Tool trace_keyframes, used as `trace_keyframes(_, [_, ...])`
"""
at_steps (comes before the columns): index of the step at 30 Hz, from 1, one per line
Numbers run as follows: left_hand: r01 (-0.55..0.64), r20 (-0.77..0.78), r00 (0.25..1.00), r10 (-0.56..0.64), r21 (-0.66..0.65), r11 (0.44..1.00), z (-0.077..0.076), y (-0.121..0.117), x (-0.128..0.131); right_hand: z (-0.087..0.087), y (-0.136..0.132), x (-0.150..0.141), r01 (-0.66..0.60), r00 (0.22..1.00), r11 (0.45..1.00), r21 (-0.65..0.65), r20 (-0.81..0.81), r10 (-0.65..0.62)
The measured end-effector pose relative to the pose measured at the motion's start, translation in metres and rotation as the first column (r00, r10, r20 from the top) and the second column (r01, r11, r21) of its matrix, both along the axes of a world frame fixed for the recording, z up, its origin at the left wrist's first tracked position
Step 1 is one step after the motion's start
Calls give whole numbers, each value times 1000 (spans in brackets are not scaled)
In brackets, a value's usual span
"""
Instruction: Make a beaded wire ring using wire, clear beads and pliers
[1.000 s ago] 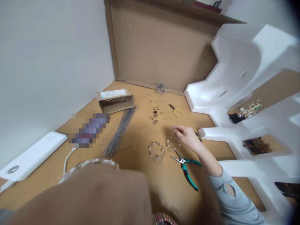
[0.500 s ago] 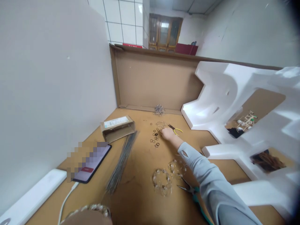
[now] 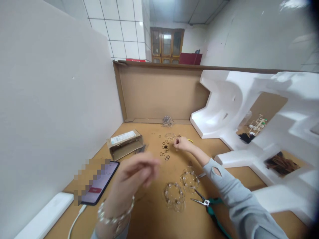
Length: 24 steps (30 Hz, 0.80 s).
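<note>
Several small dark rings [image 3: 165,149] lie loose on the brown tabletop [image 3: 149,212]. At their right edge my right hand [image 3: 183,144] has thumb and fingers pinched together, with what looks like one dark ring at the fingertips. My left hand [image 3: 136,174], wearing a beaded bracelet [image 3: 116,217], hovers nearer to me with its fingers curled. Motion blurs those fingers, so I cannot tell if they hold anything. Two beaded wire loops [image 3: 173,196] and green-handled pliers [image 3: 205,201] lie below my right forearm. Behind the right hand, yellow-handled pliers [image 3: 190,140] are mostly hidden.
A small open cardboard box [image 3: 126,144] stands at left, with thin grey wires [image 3: 141,149] beside it, largely covered by my left hand. A phone [image 3: 99,186] and white power bank [image 3: 47,215] lie nearer. Tangled wire pieces [image 3: 167,120] sit at the back; white foam packing [image 3: 216,116] lines the right.
My right hand has gone from the wire loops forward to the dark rings, and its fingers have closed. My left hand has come up into view over the grey wires. The view has tilted up.
</note>
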<state>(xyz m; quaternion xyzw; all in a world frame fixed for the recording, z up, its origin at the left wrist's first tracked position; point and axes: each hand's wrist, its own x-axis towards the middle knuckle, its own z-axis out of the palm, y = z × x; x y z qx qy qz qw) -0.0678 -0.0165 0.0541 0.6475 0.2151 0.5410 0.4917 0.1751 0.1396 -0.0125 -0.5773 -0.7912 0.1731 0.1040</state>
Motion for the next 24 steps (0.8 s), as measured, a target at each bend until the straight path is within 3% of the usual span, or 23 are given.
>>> trace_keyframes(3, [-297,-265,924,276,-43,954,-13,38,39,10,-38,4,62,976,992,111,-214,-37])
trace_keyframes(5, [-316,-389,882,265,-73,946,-29,57,64,12,-64,3,113,945,978,174,-324,-52])
trace_keyframes(7, [-283,-454,867,203,-115,952,-46,65,81,13,-87,2,150,912,967,206,-407,-55])
trace_keyframes(11, [-140,-396,918,29,-254,957,-63,60,92,12,-117,6,127,852,975,181,-523,-14])
trace_keyframes(15, [-68,-383,922,-60,-312,948,-66,55,94,7,-130,13,84,777,982,167,-629,41])
trace_keyframes(18, [-55,-366,927,-74,-329,943,-69,52,98,3,-135,16,115,783,972,205,-621,39])
trace_keyframes(24, [188,-88,963,-254,-457,870,-72,45,104,5,-137,22,193,793,941,278,-608,17])
